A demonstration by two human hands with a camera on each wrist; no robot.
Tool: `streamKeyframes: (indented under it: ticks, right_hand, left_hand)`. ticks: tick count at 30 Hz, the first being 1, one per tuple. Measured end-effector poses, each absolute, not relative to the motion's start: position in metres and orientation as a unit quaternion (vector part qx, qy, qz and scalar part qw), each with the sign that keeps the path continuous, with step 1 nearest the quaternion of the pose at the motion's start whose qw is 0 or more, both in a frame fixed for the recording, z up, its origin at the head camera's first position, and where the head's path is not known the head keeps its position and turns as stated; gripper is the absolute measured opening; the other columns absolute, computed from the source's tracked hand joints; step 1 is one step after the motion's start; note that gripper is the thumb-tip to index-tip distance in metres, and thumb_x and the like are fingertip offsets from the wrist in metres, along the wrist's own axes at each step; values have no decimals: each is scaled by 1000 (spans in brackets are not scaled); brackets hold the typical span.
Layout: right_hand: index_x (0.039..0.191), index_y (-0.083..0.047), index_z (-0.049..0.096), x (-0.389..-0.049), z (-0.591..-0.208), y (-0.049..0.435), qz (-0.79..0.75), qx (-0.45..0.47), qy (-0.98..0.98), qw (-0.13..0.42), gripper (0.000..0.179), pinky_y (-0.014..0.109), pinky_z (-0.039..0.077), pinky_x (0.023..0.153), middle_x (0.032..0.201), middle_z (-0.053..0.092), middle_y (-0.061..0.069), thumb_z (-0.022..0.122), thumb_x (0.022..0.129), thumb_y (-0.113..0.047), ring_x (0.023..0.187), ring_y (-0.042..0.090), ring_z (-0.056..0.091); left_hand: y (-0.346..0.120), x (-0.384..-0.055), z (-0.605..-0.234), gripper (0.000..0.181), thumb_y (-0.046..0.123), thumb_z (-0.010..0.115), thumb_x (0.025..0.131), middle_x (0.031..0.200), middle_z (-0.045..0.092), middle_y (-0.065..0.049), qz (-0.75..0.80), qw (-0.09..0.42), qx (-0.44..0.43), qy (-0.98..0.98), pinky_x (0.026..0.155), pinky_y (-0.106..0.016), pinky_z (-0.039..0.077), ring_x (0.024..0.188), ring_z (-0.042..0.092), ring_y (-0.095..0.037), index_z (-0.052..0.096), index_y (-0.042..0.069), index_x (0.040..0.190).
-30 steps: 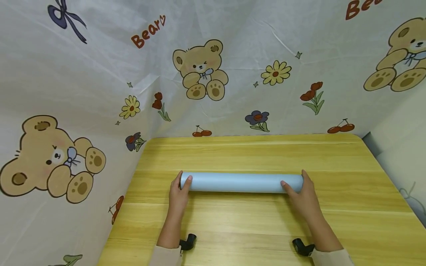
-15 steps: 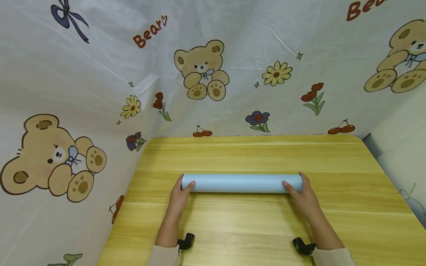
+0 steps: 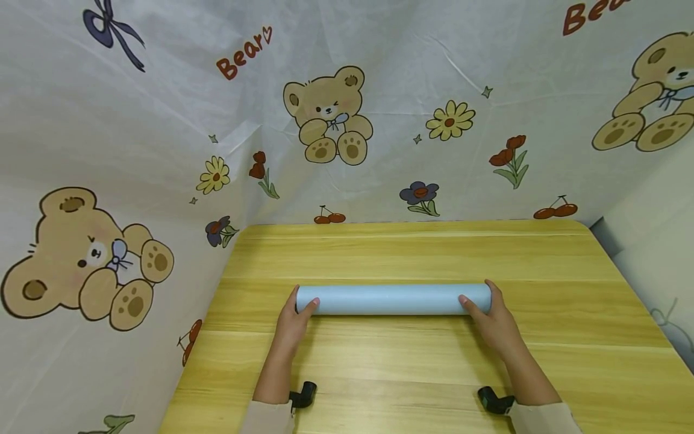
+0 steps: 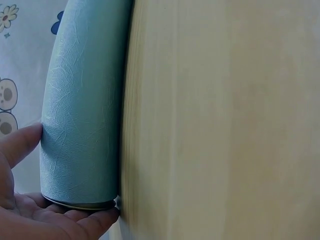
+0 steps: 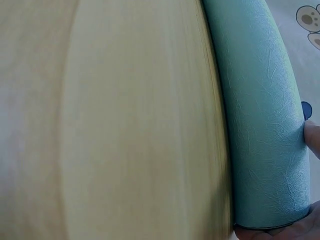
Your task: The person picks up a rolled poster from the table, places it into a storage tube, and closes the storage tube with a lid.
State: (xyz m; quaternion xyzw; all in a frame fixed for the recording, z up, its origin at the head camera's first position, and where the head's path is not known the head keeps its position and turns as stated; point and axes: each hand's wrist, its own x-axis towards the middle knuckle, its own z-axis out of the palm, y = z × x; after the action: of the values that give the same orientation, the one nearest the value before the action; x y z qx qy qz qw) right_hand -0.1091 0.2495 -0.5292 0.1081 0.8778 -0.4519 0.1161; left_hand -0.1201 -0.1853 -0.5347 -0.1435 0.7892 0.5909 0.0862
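A light blue roll with a creased, leather-like surface (image 3: 390, 300) lies crosswise on the wooden table. At its left end, my left hand (image 3: 291, 325) holds it, thumb on the side and fingers against the end. The left wrist view shows that hand (image 4: 55, 220) with its fingers under the end of the roll (image 4: 82, 100), where a thin edge shows. My right hand (image 3: 496, 328) grips the opposite end in the same way. In the right wrist view, only its thumb (image 5: 313, 137) and part of the fingers appear beside the roll (image 5: 265, 110).
The wood-grain table (image 3: 401, 361) extends around the roll. A white cloth with printed bears (image 3: 331, 114) hangs behind it and along the left. Black wrist devices (image 3: 305, 395) sit at both forearms. A pale cable (image 3: 672, 316) is off the right edge.
The left end of the roll has come slightly nearer, and my left thumb has shifted a little right along it. My right fingertips have moved slightly left. Both hands keep their hold.
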Motion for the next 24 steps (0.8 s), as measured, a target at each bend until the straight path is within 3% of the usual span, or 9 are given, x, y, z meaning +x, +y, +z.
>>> streamKeyframes:
  ticks: [14, 24]
  right_hand:
    - [162, -13, -13, -109, -527, 253, -481, 121, 861, 112, 107, 74, 18, 115, 166, -2, 31, 48, 95, -70, 149, 59, 8]
    - [163, -12, -7, -107, -528, 255, -500, 106, 857, 71, 101, 71, 22, 117, 170, 4, 21, 51, 98, -63, 151, 53, 13]
  left_hand:
    - [-189, -120, -529, 93, 46, 67, 96, 169, 16, -18, 599, 83, -141, 783, 123, -57, 25, 155, 18, -39, 13, 13, 164]
    - [-192, -118, -521, 90, 45, 68, 96, 170, 15, -13, 610, 81, -138, 776, 124, -54, 24, 157, 16, -35, 15, 16, 164]
